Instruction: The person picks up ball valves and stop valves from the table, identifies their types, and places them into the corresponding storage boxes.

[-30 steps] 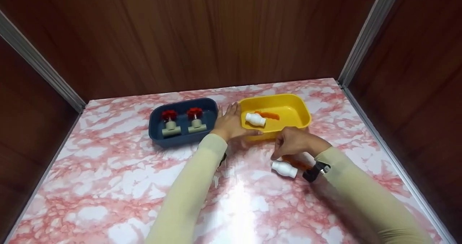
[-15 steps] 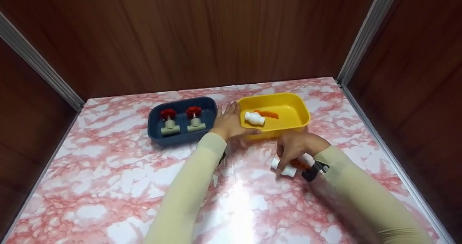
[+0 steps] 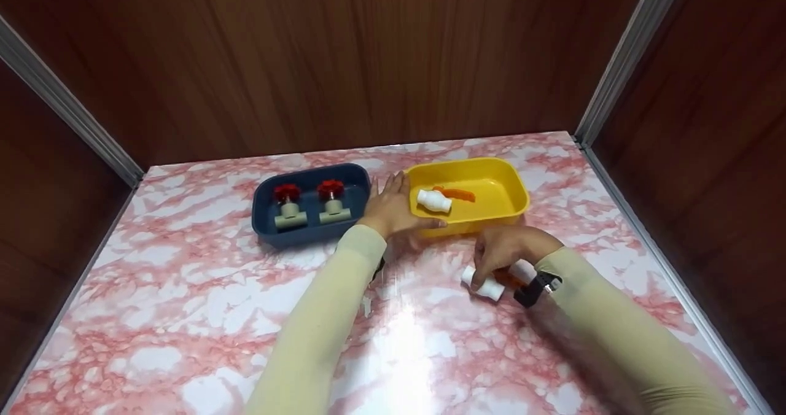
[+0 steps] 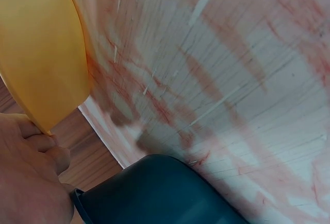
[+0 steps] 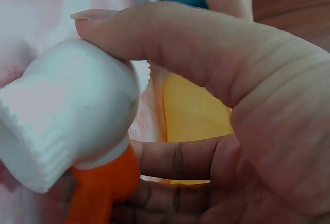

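Observation:
My right hand (image 3: 506,249) grips a white ball valve (image 3: 490,290) with an orange handle (image 5: 103,188), low over or on the table in front of the yellow tray (image 3: 494,199). In the right wrist view its thumb lies across the white body, while the other fingers sit behind the handle. My left hand (image 3: 388,214) spreads between the yellow tray and the dark blue tray (image 3: 307,238); its thumb lies along the yellow tray's near rim, and its fingers touch the trays' edges. Another white ball valve (image 3: 434,201), its orange handle (image 3: 457,194) pointing right, lies inside the yellow tray.
Two beige valves (image 3: 290,215) with red wheel knobs (image 3: 331,188) stand side by side in the blue tray. Both trays sit toward the back of a pink-and-white marbled table (image 3: 184,317). Brown wood panels (image 3: 368,65) with metal corner strips enclose the back and sides.
My right hand has come down from just behind the ball valve on the table, and its thumb now lies over the white body. The left hand and both trays stay put.

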Available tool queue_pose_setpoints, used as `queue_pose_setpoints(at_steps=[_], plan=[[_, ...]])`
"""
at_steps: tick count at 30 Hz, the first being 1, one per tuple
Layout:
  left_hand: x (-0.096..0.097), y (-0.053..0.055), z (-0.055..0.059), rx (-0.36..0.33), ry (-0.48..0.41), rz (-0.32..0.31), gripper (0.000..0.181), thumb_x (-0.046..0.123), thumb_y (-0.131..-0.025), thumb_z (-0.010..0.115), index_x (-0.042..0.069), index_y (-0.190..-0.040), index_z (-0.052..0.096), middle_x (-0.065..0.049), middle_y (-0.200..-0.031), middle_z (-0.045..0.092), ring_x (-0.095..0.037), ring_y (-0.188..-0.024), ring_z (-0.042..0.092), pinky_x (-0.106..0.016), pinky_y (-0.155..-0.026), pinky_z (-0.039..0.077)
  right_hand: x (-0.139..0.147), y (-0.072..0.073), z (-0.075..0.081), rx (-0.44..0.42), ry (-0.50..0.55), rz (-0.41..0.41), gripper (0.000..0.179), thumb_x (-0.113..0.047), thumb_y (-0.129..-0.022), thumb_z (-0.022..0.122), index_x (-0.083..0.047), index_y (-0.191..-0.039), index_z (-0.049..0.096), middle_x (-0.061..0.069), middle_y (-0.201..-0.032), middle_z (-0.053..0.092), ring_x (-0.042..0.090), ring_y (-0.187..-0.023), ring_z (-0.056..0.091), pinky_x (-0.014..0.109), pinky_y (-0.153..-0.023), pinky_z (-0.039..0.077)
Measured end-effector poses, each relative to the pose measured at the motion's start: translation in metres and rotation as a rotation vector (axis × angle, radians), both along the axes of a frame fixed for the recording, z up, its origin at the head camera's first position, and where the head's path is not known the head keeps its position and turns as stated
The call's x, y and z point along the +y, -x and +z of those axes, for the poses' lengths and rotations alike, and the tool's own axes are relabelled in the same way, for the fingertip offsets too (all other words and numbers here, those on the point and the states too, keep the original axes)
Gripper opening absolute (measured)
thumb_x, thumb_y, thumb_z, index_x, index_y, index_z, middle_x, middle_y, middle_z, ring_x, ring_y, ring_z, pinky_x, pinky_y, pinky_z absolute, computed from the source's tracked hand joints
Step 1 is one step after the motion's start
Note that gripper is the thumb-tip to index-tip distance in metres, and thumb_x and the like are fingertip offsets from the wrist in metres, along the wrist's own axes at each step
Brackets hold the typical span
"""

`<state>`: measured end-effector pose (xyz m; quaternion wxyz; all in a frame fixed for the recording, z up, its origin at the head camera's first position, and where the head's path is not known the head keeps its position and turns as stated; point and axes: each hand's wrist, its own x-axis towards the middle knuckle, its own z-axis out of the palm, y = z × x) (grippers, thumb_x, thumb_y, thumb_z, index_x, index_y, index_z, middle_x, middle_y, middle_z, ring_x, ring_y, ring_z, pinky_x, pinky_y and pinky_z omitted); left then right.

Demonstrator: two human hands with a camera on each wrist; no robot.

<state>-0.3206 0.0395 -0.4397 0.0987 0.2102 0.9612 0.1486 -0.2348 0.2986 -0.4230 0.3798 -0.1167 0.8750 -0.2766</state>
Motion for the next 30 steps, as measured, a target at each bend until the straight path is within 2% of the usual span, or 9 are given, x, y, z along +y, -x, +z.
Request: queue_pose_setpoints(at_steps=[2,4,7,9,12,14,18,20,30], plan=[[0.0,0.0,0.0,0.006,0.002,-0.001,0.136,0.089,-0.095,0.068,0.002,-0.185,0.015,-0.016,-0.197,0.014,-0.035,-0.185,0.016,-0.059,-0.152,-0.002,-0.001,0.0,0.001,0.031,-0.008,-0.011,0.084,-0.033,-0.087,0.104,-0.004,-0.151,0.059,0.001,-0.069,0.072,0.016,-0.058,0.07,0.028,-0.06,0.058],[0.0,0.0,0.0,0.006,0.001,0.0,0.136,0.089,-0.095,0.069,0.002,-0.185,0.015,-0.016,-0.197,0.014,-0.035,-0.185,0.016,-0.059,-0.152,-0.003,-0.002,0.0,0.002,0.072,-0.025,-0.019,0.07,-0.036,-0.084,0.106,-0.002,-0.135,0.072,-0.001,-0.07,0.072,0.015,-0.062,0.069,0.028,-0.063,0.057],[-0.001,0.0,-0.001,0.003,0.006,-0.002,0.135,0.089,-0.096,0.068,0.002,-0.185,0.015,-0.016,-0.197,0.014,-0.035,-0.185,0.016,-0.059,-0.152,-0.003,-0.002,-0.001,0.004,0.104,-0.029,-0.037,0.068,-0.034,-0.082,0.107,-0.007,-0.133,0.071,-0.003,-0.074,0.07,0.016,-0.067,0.068,0.029,-0.066,0.057],[-0.001,-0.001,-0.001,0.002,0.011,-0.005,0.136,0.09,-0.095,0.067,0.002,-0.185,0.015,-0.017,-0.197,0.014,-0.035,-0.185,0.016,-0.059,-0.152,-0.003,-0.003,0.0,0.005,0.104,-0.071,-0.032,0.053,-0.038,-0.083,0.105,-0.006,-0.114,0.076,-0.005,-0.073,0.069,0.015,-0.07,0.068,0.028,-0.068,0.056],[-0.002,-0.001,-0.002,0.0,0.018,-0.007,0.137,0.091,-0.095,0.067,0.002,-0.185,0.015,-0.017,-0.197,0.014,-0.036,-0.185,0.016,-0.059,-0.152,-0.003,-0.004,0.002,0.007,0.107,-0.127,-0.01,0.042,-0.041,-0.084,0.103,-0.012,-0.101,0.077,-0.006,-0.072,0.067,0.014,-0.071,0.067,0.027,-0.068,0.053],[-0.002,-0.001,-0.002,-0.001,0.017,-0.006,0.138,0.092,-0.095,0.067,0.002,-0.185,0.015,-0.017,-0.197,0.014,-0.036,-0.185,0.016,-0.059,-0.152,-0.004,-0.005,0.004,0.009,0.137,-0.179,0.018,0.038,-0.046,-0.082,0.102,-0.016,-0.082,0.079,-0.009,-0.069,0.063,0.011,-0.071,0.062,0.025,-0.067,0.048],[-0.002,-0.001,-0.001,0.002,0.016,-0.01,0.138,0.092,-0.094,0.067,0.002,-0.185,0.014,-0.017,-0.197,0.014,-0.036,-0.185,0.015,-0.059,-0.152,-0.002,-0.006,0.007,0.014,0.19,-0.203,0.044,0.034,-0.046,-0.078,0.101,-0.017,-0.079,0.083,-0.011,-0.066,0.06,0.009,-0.07,0.055,0.024,-0.064,0.041],[-0.002,-0.001,0.0,0.012,0.018,-0.016,0.137,0.09,-0.095,0.067,0.001,-0.185,0.014,-0.018,-0.197,0.014,-0.036,-0.185,0.016,-0.061,-0.152,-0.001,-0.006,0.008,0.018,0.182,-0.195,0.04,0.033,-0.044,-0.078,0.101,-0.016,-0.081,0.085,-0.011,-0.067,0.06,0.01,-0.071,0.055,0.024,-0.065,0.041],[-0.001,-0.003,0.002,0.014,0.009,-0.02,0.138,0.09,-0.095,0.068,0.0,-0.185,0.014,-0.018,-0.196,0.014,-0.036,-0.185,0.016,-0.062,-0.152,-0.001,-0.002,0.009,0.04,0.155,-0.154,0.029,0.035,-0.043,-0.084,0.101,-0.015,-0.079,0.081,-0.005,-0.068,0.07,0.013,-0.07,0.066,0.03,-0.076,0.053]])
